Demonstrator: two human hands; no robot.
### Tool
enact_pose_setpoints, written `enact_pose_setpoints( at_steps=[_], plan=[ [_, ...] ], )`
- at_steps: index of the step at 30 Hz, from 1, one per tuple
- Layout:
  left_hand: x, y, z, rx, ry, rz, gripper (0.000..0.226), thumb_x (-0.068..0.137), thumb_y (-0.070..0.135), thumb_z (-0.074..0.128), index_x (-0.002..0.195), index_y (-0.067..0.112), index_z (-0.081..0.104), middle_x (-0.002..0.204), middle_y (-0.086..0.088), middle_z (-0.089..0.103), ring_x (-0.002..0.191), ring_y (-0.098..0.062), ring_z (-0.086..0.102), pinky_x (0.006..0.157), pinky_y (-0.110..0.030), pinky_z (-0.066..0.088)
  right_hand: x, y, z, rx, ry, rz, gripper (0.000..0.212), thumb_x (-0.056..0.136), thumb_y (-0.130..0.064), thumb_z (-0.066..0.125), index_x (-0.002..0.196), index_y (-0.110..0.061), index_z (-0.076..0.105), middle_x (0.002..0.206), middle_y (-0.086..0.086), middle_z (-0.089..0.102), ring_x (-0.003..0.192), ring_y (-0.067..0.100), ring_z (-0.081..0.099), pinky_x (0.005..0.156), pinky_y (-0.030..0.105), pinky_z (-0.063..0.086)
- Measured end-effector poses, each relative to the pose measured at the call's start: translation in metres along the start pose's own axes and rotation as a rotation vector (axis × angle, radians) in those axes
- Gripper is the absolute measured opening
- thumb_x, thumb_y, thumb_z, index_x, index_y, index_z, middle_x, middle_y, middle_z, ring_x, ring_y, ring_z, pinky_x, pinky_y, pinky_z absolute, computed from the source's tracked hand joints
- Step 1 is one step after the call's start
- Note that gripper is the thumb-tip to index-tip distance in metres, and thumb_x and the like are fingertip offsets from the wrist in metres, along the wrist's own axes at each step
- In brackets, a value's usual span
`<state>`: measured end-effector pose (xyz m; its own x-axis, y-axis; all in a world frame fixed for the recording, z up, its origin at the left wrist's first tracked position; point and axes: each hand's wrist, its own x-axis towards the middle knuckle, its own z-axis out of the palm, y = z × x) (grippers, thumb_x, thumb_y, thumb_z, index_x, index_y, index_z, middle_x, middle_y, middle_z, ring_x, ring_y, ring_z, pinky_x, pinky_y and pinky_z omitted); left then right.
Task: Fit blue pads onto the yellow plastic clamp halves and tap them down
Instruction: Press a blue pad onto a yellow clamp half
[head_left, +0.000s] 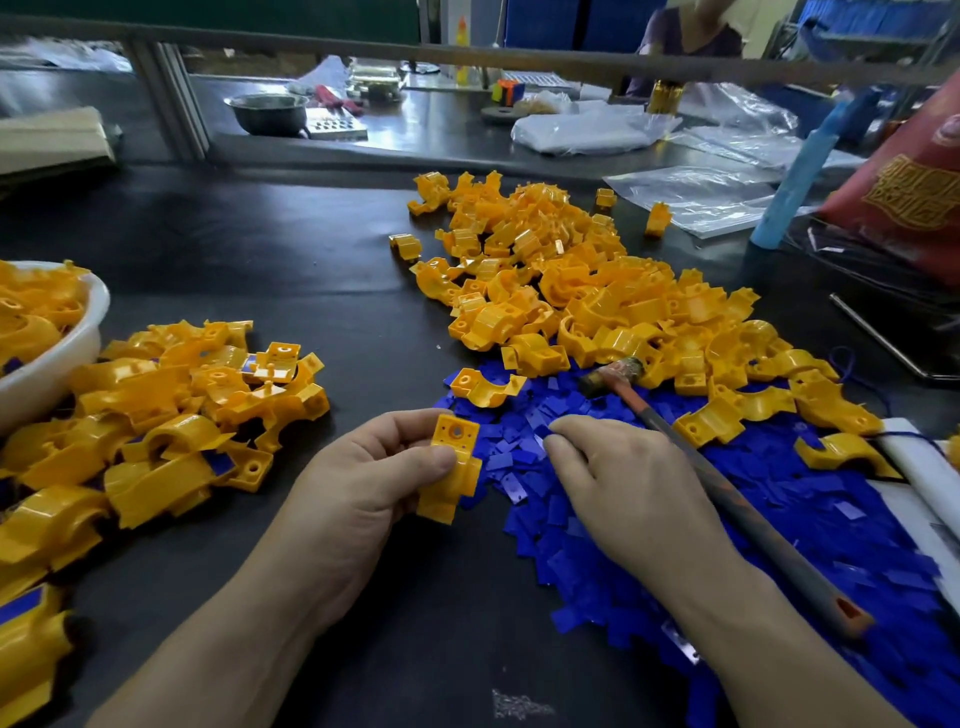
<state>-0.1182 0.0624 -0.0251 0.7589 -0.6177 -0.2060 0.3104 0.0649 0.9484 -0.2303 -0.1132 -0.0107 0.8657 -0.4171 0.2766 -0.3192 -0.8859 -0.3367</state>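
My left hand grips a yellow clamp half upright, thumb across its middle, just left of the blue pads. My right hand lies palm down on the heap of blue pads, its fingertips bent onto the pads at the heap's left edge; whether a pad is pinched I cannot make out. A hammer with a worn head lies on the pads beside and beyond my right hand, its handle running toward the lower right. A big pile of bare yellow clamp halves spreads behind the pads.
On the left lies a pile of clamp halves with blue pads fitted, and a white basin holds more. Plastic bags, a red bag and a metal bowl stand farther back. A person sits behind the far bench.
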Motion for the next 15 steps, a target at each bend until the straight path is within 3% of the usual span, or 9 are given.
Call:
enact_pose_setpoints(
  at_steps=[5,8,11,15],
  plan=[
    [-0.003,0.001,0.004,0.060,0.017,0.000,0.050,0.062,0.025,0.076,0.112,0.019,0.070,0.100,-0.010,0.076,0.083,-0.020,0.073,0.063,-0.026,0.058,-0.001,-0.008,-0.001,0.614,-0.097,0.198,0.019,0.092,-0.021,0.056,0.096,-0.036,0.066,0.065,-0.011,0.068,0.055,0.005,0.064,0.049,0.018,0.051],
    [-0.006,0.001,0.007,0.105,0.019,0.024,0.050,0.063,0.026,0.076,0.112,0.020,0.069,0.100,-0.008,0.077,0.087,-0.021,0.074,0.065,-0.025,0.057,-0.002,-0.015,-0.002,0.932,-0.160,0.271,0.019,0.091,-0.016,0.060,0.104,-0.026,0.068,0.067,0.001,0.071,0.058,0.015,0.069,0.055,0.020,0.054],
    [-0.008,-0.001,0.010,0.146,0.001,0.029,0.049,0.063,0.028,0.076,0.111,0.022,0.068,0.098,-0.004,0.077,0.090,-0.019,0.075,0.071,-0.028,0.058,-0.006,-0.023,0.001,1.130,-0.159,0.259,0.014,0.091,-0.018,0.061,0.099,-0.025,0.070,0.073,0.007,0.072,0.063,0.024,0.070,0.060,0.031,0.058],
    [-0.008,-0.003,0.013,0.117,-0.031,0.031,0.049,0.062,0.026,0.077,0.109,0.019,0.069,0.097,-0.006,0.077,0.089,-0.020,0.075,0.069,-0.025,0.059,-0.008,-0.032,0.005,1.238,-0.135,0.262,0.018,0.091,-0.012,0.060,0.102,-0.025,0.066,0.071,0.007,0.070,0.062,0.021,0.068,0.059,0.028,0.057]
  ],
)
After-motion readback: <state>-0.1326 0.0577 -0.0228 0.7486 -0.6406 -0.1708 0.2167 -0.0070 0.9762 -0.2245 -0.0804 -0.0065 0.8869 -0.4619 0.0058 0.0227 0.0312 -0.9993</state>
